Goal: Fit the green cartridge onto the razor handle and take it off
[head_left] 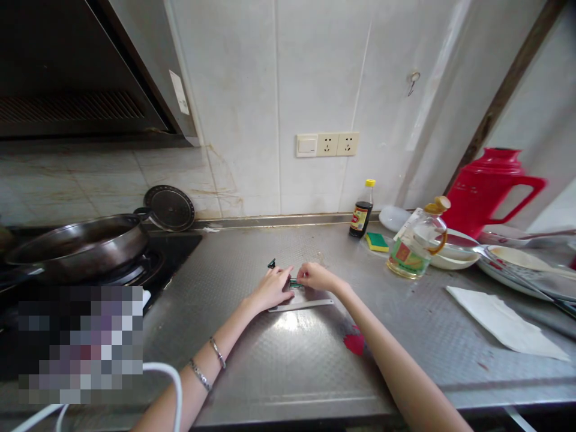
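Note:
Over the metal counter point(252, 366), my left hand point(270, 289) rests with its fingers stretched out and its thumb apart. Its fingertips are beside a small thin dark-green piece point(294, 283). From the other side, my right hand point(317, 277) pinches at the right end of that piece; its kind is too small to make out. A pale flat strip point(310, 305), like a ruler, lies just nearer to me than both hands. Behind my left hand a small dark piece with a wide top point(271, 263) sticks up; the rest of it is hidden.
A pan point(81, 246) sits on the stove at left, with a white cable point(177, 390) nearer. To the right are a sauce bottle point(361, 210), sponge point(377, 242), oil jug point(413, 249), red thermos point(486, 192), plates point(499, 276) and white paper point(504, 321). The tiled wall bounds the back.

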The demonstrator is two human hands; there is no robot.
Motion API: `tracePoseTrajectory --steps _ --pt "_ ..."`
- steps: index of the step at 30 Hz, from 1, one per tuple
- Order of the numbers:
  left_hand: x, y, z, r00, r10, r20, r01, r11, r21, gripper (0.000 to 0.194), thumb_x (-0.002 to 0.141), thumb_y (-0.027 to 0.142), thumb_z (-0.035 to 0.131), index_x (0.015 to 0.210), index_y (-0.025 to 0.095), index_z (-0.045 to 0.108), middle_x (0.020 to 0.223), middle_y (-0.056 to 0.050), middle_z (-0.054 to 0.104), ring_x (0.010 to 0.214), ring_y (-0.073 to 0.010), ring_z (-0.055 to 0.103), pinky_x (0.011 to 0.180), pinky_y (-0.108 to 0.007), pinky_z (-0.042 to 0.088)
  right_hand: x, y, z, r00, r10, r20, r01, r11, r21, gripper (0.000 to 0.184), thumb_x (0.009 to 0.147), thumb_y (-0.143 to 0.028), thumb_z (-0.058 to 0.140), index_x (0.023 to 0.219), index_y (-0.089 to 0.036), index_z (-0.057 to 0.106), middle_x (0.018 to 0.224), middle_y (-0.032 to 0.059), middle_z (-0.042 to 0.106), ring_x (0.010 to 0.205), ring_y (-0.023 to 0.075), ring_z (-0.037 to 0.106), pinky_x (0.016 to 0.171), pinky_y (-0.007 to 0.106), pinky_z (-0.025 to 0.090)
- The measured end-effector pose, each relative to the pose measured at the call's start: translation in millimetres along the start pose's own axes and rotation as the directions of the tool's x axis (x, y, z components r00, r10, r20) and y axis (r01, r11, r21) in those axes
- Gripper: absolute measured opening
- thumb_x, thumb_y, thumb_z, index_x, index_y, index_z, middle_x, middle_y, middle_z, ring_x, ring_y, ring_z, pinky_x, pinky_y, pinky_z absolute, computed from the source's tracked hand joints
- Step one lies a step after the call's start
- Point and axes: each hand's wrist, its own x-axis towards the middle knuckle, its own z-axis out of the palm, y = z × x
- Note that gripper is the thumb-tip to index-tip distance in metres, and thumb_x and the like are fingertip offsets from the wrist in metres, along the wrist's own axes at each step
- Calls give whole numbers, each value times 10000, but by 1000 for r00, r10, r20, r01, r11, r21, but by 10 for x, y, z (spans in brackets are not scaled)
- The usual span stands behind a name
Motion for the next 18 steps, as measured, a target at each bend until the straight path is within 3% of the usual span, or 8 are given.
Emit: tracePoseTrajectory --steps 8,18 --pt "2 -18 18 1000 4 1 -4 1000 22 655 724 357 604 1304 154 378 1136 -140 548 1101 -274 473 914 -364 365 12 0 15 999 27 -27 -27 1000 -4 185 670 -157 574 730 -139 747 638 56 687 584 128 555 538 204 348" --pt "-7 -14 7 1000 1 11 -2 1000 10 631 733 347 597 1300 174 381 1134 -123 553 1089 -266 482 913 -355 365 -64 34 -170 992 -4 -129 11 999 52 189 697 -216 570 730 -150 744 670 48 675 629 137 554 577 213 372"
